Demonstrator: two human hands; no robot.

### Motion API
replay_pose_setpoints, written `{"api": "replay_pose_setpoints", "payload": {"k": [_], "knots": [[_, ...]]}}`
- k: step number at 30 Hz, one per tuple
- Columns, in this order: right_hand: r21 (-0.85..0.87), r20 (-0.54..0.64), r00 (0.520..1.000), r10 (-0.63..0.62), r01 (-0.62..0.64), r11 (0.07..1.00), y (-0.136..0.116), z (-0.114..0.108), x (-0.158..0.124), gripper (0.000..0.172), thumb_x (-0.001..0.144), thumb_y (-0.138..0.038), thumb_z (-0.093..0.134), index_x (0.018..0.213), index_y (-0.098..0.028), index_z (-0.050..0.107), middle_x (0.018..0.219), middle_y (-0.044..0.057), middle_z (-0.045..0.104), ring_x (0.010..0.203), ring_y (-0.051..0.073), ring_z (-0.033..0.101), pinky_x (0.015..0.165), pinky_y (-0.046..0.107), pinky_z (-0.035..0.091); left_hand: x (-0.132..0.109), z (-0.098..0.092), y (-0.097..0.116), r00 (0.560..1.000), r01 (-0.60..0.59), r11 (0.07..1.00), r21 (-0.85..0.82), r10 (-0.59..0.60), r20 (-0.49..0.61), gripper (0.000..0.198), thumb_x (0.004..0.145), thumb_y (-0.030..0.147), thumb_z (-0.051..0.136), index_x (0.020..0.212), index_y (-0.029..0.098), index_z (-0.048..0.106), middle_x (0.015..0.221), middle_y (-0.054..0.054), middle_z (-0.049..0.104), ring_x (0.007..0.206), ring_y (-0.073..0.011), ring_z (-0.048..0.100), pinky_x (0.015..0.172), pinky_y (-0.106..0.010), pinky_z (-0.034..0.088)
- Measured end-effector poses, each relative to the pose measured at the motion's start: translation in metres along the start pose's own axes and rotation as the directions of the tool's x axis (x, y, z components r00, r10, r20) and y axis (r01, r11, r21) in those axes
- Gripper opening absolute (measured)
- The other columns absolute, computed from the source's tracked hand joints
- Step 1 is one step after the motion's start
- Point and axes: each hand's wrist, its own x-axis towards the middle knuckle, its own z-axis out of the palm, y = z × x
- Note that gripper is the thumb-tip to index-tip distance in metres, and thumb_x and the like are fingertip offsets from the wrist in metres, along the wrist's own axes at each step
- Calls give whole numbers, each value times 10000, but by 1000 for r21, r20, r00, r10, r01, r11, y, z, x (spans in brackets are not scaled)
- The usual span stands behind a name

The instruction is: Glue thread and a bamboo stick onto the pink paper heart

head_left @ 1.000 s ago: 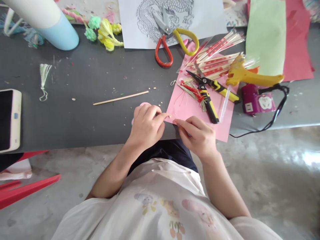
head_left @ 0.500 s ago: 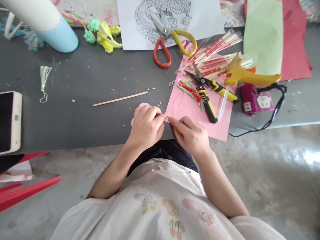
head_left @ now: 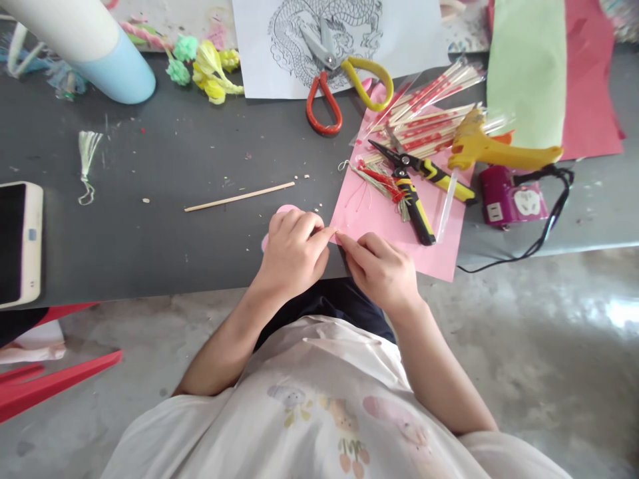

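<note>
Centrally, the curled left hand (head_left: 292, 249) and right hand (head_left: 387, 273) meet at a corner of the pink sheet (head_left: 357, 211); whether either grips anything cannot be told. A pink piece (head_left: 286, 208) lies partly covered by the left hand. Clear packets (head_left: 463, 70) beyond contain red-patterned sticks (head_left: 424, 100).

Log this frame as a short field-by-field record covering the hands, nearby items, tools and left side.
Left hand: over the table's near edge, a pink round piece partly hidden behind it
Right hand: fingertips meeting the left hand's
Between fingertips: too small to tell
Ahead of left hand: thin wooden stick on the dark table
On pink paper: black-and-yellow pliers, handles spread
On dragon drawing: scissors, blades open
Right side: yellow glue gun, purple box
Far left: pale tassel, phone
</note>
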Motion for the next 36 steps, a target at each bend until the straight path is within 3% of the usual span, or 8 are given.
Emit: {"api": "replay_pose_setpoints", "payload": {"k": [9, 16, 19, 22, 25, 29, 32, 36], "knots": [[37, 58, 998, 34, -37, 999, 1, -1, 1, 309, 991, -210, 468, 1152, -212, 732, 689, 13, 593, 573, 87, 475, 492, 233, 316, 0, -1, 0, 1000, -5, 1000, -19, 5, -3, 237, 879, 145, 530, 1034, 182, 705, 917, -70, 637, 928, -229, 510, 876, -416, 399], [323, 18, 991, 130, -129, 938, 6, -7, 0, 264, 977, -221, 501, 1068, -176, 744, 746, 32, 649, 603, 88, 580, 550, 208, 440, -1, 1, 0, 999, 31, 999, -26, -31, -11, 252, 886, 133, 505, 1029, 211, 698, 922, -68, 640, 933, -228, 520, 860, -414, 381], [360, -11, 982, 186, -170, 918, 10, -16, 1, 211, 947, -208, 542, 1025, -174, 736, 742, 34, 651, 617, 105, 593, 565, 224, 462, -1, 1, 0, 999, 18, 999, -27, -19, -35, 260, 875, 124, 518, 1038, 219, 697, 916, -60, 645, 910, -218, 522, 850, -406, 380], [312, -26, 956, 291, -269, 911, 23, -27, 1, 165, 928, -232, 568, 979, -193, 721, 768, 39, 656, 631, 124, 585, 589, 254, 469, -2, 1, -1, 998, -3, 1000, -25, 2, -69, 282, 861, 107, 525, 1046, 223, 703, 909, -54, 650, 879, -207, 524, 842, -395, 388], [131, -40, 924, 380, -372, 919, 47, -35, 2, 167, 908, -298, 600, 996, -200, 703, 781, 52, 645, 679, 167, 578, 667, 314, 480, -2, 1, -1, 994, -36, 999, -36, 32, -102, 283, 845, 90, 533, 1025, 213, 713, 892, -55, 649, 863, -202, 524, 841, -391, 399], [-102, -45, 912, 408, -410, 906, 78, -36, 4, 395, 836, -450, 675, 1134, -191, 653, 925, 125, 649, 868, 281, 581, 780, 430, 459, -2, -1, -1, 991, -71, 995, -74, 62, -116, 247, 855, 110, 545, 985, 229, 718, 881, -50, 649, 843, -194, 517, 835, -391, 406], [-139, 11, 913, 407, -402, 905, 88, -34, 9, 450, 813, -514, 687, 1117, -184, 659, 938, 142, 652, 893, 298, 570, 771, 425, 440, -2, -2, -1, 991, -83, 993, -80, 74, -114, 227, 861, 125, 557, 970, 237, 722, 879, -48, 651, 840, -192, 517, 826, -392, 407], [-143, 4, 907, 422, -417, 898, 96, -38, 17, 346, 809, -460, 700, 1012, -180, 701, 862, 119, 674, 823, 254, 565, 750, 375, 412, -2, -2, 0, 991, -77, 994, -81, 67, -119, 238, 859, 122, 559, 975, 242, 729, 875, -48, 653, 852, -193, 526, 832, -397, 417]]}}
